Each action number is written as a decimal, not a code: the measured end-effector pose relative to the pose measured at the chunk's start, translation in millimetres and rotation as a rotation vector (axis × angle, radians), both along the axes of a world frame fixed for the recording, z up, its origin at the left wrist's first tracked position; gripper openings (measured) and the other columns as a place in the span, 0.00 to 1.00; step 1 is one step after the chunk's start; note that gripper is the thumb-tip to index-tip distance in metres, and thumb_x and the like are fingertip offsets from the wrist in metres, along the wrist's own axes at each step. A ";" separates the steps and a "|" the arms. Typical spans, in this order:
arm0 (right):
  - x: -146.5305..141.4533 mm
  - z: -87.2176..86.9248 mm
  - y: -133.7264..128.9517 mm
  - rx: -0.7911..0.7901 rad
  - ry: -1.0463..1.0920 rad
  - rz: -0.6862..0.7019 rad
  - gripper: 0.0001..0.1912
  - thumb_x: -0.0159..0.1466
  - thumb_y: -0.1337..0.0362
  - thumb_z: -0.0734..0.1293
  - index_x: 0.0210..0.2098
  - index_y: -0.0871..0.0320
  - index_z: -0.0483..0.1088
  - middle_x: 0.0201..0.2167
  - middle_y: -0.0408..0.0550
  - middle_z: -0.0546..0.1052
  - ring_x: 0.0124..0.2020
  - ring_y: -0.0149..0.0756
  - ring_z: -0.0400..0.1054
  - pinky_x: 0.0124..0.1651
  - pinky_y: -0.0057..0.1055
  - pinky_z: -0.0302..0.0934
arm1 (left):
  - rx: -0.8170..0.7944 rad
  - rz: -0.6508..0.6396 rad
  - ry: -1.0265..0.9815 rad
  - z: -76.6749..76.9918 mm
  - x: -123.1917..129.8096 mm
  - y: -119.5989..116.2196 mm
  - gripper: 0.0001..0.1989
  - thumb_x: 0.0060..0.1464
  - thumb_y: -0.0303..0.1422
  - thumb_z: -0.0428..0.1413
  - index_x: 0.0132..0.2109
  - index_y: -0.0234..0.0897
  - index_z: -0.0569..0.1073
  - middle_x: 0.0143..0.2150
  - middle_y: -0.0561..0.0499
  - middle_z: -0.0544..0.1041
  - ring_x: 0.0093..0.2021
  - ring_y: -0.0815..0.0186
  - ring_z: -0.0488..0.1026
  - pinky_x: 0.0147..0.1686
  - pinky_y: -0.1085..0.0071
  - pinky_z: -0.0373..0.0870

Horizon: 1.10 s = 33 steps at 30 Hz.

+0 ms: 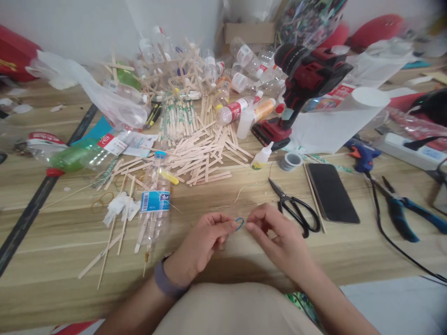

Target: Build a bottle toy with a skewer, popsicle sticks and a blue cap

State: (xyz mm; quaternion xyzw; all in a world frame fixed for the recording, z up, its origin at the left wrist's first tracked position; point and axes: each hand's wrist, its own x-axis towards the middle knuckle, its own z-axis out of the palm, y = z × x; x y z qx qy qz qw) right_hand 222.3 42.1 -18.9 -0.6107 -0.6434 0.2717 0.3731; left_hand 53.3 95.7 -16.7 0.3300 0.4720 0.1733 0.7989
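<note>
Near the table's front edge, my left hand (206,237) pinches a small blue ring (239,224) between thumb and fingertips. Just to the right of the ring is my right hand (277,237), its thumb and fingertips pressed together; whatever they hold is too small to make out. Left of my hands lies a clear plastic bottle (153,223) with a blue label and blue cap, wooden sticks along it. Black-handled scissors (296,204) lie beyond my right hand. A thin thread (249,187) curls on the table in front of my hands.
Craft sticks (206,153) are heaped behind, with plastic bottles beyond. A small glue bottle (261,157), a tape roll (291,161) and a red drill (300,88) stand at centre right. Further right are a phone (333,192), glue gun (363,153) and pliers (401,209).
</note>
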 end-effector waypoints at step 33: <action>2.6 7.0 -6.7 0.116 -0.116 0.361 0.10 0.67 0.73 0.58 0.35 0.55 0.68 0.54 0.59 0.75 0.61 0.42 0.65 0.53 0.35 0.69 | 0.004 -0.075 -0.043 12.5 -10.5 1.5 0.16 0.45 0.44 0.62 0.28 0.36 0.70 0.18 0.61 0.59 0.20 0.75 0.51 0.22 0.74 0.47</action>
